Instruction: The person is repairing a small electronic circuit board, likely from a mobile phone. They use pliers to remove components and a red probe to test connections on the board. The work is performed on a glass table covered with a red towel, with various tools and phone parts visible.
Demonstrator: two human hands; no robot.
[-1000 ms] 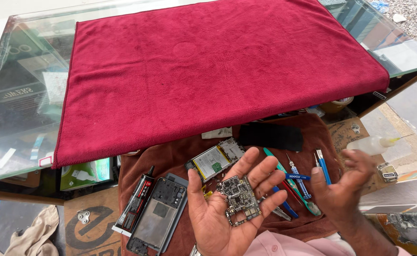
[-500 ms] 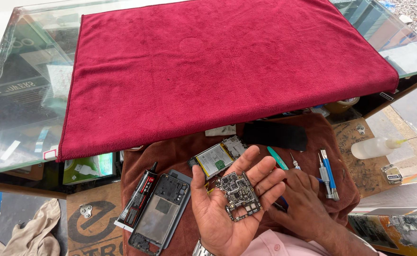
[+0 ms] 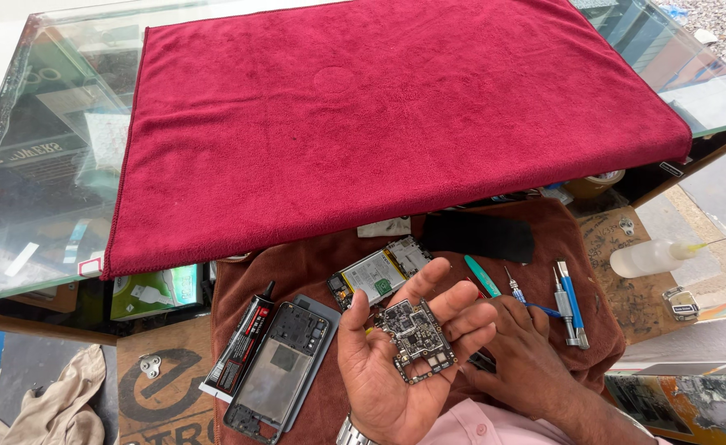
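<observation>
Holding a circuit board over a brown cloth

Cradling circuit board (image 3: 416, 338) on upturned left hand (image 3: 400, 363), fingers spread and lightly curled. Resting right hand (image 3: 523, 354) palm-down on brown cloth (image 3: 313, 264) near screwdrivers (image 3: 569, 301), fingers loosely together. Phone frame (image 3: 276, 363) lying just left.

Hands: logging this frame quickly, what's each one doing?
Left hand: open, palm up, circuit board resting on it.
Right hand: palm down on brown cloth; grip cannot be told.
</observation>
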